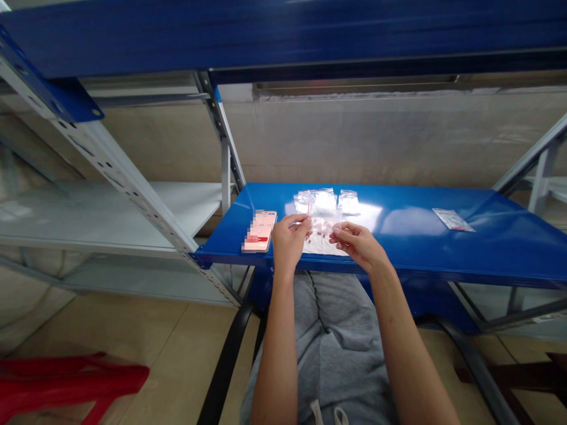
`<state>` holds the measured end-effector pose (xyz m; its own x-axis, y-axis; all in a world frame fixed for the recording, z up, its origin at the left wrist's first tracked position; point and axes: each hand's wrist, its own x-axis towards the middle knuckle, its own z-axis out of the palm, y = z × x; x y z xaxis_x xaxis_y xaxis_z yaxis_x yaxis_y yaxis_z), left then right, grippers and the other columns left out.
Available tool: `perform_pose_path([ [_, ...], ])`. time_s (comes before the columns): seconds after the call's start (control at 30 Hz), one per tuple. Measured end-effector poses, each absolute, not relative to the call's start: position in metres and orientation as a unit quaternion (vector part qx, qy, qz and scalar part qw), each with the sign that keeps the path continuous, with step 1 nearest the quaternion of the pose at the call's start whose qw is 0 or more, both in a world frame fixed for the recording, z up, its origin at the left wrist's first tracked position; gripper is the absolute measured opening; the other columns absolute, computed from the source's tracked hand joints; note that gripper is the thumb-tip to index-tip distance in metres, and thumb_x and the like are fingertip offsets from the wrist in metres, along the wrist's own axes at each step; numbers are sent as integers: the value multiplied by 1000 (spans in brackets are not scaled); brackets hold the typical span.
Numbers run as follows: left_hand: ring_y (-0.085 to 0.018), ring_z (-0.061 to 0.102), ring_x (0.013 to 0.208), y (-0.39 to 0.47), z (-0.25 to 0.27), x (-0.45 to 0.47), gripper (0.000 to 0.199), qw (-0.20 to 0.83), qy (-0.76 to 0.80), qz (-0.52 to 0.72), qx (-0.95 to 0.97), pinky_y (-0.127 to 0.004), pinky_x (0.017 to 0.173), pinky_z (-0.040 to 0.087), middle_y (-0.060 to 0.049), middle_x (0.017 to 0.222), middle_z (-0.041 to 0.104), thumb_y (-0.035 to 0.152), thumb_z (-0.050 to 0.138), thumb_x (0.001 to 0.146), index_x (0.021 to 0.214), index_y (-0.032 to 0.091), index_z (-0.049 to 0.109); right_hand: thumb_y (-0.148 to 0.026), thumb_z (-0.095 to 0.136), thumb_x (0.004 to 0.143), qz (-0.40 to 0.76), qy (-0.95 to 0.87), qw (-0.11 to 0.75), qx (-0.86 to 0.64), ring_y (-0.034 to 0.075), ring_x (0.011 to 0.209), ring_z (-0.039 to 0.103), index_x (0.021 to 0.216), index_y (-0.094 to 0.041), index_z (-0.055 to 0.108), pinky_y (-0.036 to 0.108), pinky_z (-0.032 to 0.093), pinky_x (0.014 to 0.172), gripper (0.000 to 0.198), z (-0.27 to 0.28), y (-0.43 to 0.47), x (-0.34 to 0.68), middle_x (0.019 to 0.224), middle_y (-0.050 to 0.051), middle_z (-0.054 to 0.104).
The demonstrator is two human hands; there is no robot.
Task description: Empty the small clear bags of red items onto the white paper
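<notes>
My left hand (290, 241) is closed in a pinch on a small clear zip bag (325, 213), whose red strip stands up by the fingertips. My right hand (359, 243) has its thumb and fingers pressed together at the right of the bag; whether they grip its edge or a tiny piece is too small to tell. Several small dark red pieces show between the hands, in the bag or behind it. Under both hands lies a white sheet (325, 247). More clear bags (349, 202) lie just beyond it.
A phone (264, 230) with a lit screen lies left of my hands on the blue shelf (394, 251). Farther right is a filled small bag (452, 219). A blue beam (283, 38) crosses overhead, and a metal upright (110, 156) stands at left.
</notes>
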<state>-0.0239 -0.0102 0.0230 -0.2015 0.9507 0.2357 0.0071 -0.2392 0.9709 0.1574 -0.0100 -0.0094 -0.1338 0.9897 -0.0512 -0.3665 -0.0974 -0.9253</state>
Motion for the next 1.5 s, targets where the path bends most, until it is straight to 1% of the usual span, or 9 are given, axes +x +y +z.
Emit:
perform_pose_path([
  [0.27, -18, 73, 71, -9, 22, -23, 21, 394, 479, 595, 511, -26, 63, 57, -7, 86, 77, 31, 75, 79, 91, 14, 77, -42, 95, 59, 608, -411, 555, -391, 13, 70, 71, 80, -18, 70, 19, 51, 60, 40, -10, -10, 158, 76, 3, 74],
  [0.43, -20, 73, 75, -3, 13, -23, 22, 403, 472, 580, 527, -29, 63, 59, -7, 89, 77, 35, 73, 80, 91, 15, 76, -47, 93, 63, 592, -411, 568, -397, 19, 85, 76, 82, -19, 71, 25, 59, 76, 41, -10, -11, 162, 83, 6, 78],
  [0.53, -21, 72, 77, 1, 7, -26, 20, 370, 496, 545, 566, -28, 65, 57, -8, 87, 77, 34, 72, 82, 89, 15, 76, -46, 95, 60, 568, -434, 567, -409, 19, 83, 76, 81, -18, 71, 27, 61, 81, 42, -9, -7, 167, 81, 6, 78],
  [0.67, -21, 70, 80, 5, 0, -27, 13, 310, 533, 502, 607, -31, 73, 55, -8, 89, 78, 27, 72, 82, 86, 16, 77, -49, 96, 56, 537, -480, 538, -438, 20, 77, 77, 79, -16, 72, 29, 63, 79, 47, -3, 4, 180, 77, 7, 77],
  [0.77, -20, 70, 78, 9, -3, -28, 12, 307, 547, 469, 622, -31, 74, 54, -7, 84, 77, 25, 72, 84, 88, 15, 77, -51, 96, 52, 519, -515, 505, -460, 21, 73, 76, 75, -15, 71, 31, 64, 75, 49, 5, 15, 189, 77, 8, 77],
  [0.87, -19, 68, 77, 12, -4, -33, 18, 265, 572, 449, 633, -31, 74, 54, -7, 88, 75, 24, 72, 85, 101, 16, 76, -45, 96, 55, 492, -554, 464, -486, 21, 68, 75, 70, -15, 70, 31, 65, 70, 42, 14, 27, 192, 71, 7, 75],
  [1.07, -30, 59, 120, 13, -11, -35, 68, 95, 556, 381, 733, -42, 102, 49, -14, 132, 63, 29, 85, 76, 138, 18, 59, -17, 77, 75, 317, -690, 297, -579, 20, 63, 75, 67, -16, 70, 25, 58, 61, 11, 43, 36, 178, 64, 4, 75],
  [1.27, -34, 58, 123, 13, -22, -19, 76, 58, 537, 327, 775, -46, 105, 45, -16, 133, 65, 35, 84, 77, 143, 17, 53, -11, 70, 76, 92, -796, 149, -580, 22, 69, 74, 74, -14, 76, 27, 51, 68, 7, 67, 35, 157, 66, 6, 76],
  [1.5, -35, 59, 120, 15, -31, -13, 78, 66, 550, 342, 759, -45, 104, 44, -19, 134, 65, 36, 85, 75, 142, 13, 53, -10, 69, 75, 41, -839, 89, -535, 23, 68, 70, 75, -15, 78, 28, 44, 61, 11, 70, 44, 146, 67, 8, 75],
])
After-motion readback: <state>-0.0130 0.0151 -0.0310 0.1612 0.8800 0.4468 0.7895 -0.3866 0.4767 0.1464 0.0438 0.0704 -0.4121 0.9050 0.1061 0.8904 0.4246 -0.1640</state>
